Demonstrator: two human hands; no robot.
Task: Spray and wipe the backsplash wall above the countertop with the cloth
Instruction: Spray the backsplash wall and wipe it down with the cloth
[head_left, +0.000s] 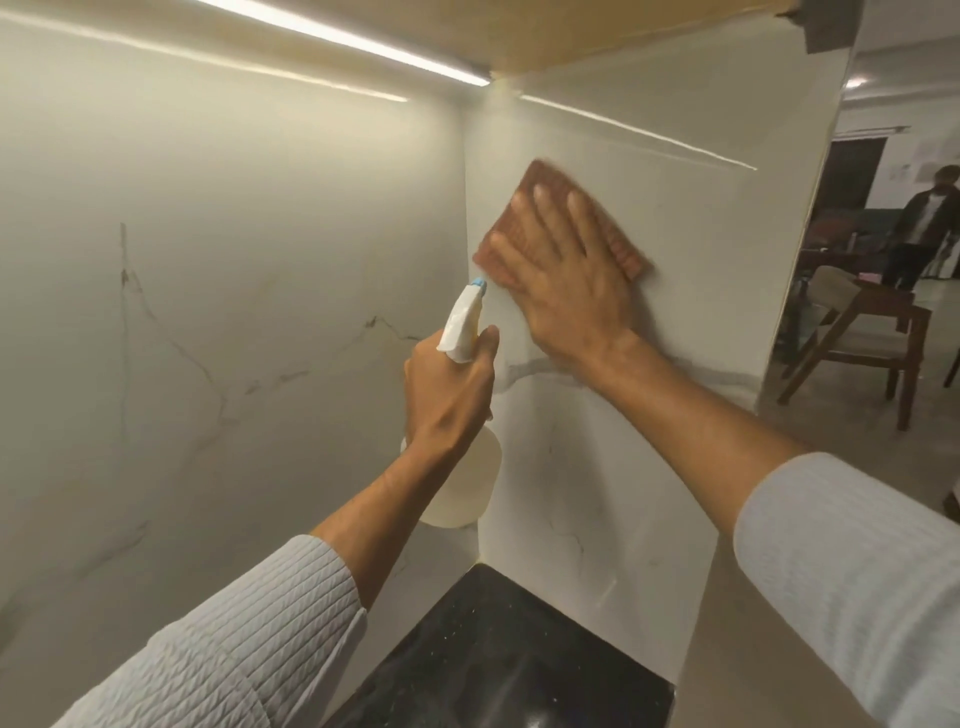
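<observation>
Running along the far left, the backsplash wall (234, 249) is glossy white marble-look slab with thin grey-gold veins, meeting a second slab at an inside corner. LED strip light (363, 44) glows under the tan cabinet underside (597, 31), reflected as streaks on both slabs. Lower left, ribbed white knit sleeve (218, 639), pushed up the forearm. Left hand (447, 395) wrapped tight around the neck of a spray bottle (462, 483): translucent pale plastic, rounded body, white trigger head, blue nozzle tip aimed up toward the corner. Bottle held in the air above the back corner of the counter, close to the wall; touching or not, cannot tell. Right of it, right hand (571, 280) flat, fingers spread, palm pressing a reddish-brown cloth (545, 208) against the right-hand slab just beside the corner, high above the counter. Cloth roughly rectangular, coarse textured, motion-blurred edges. Grey vein band crosses the slab under the wrist. Bottom centre, black speckled polished stone counter (498, 654), back corner tucked into the wall corner. Far right, wooden chair (857, 338) and a blurred standing person (924, 228) in the room beyond.
</observation>
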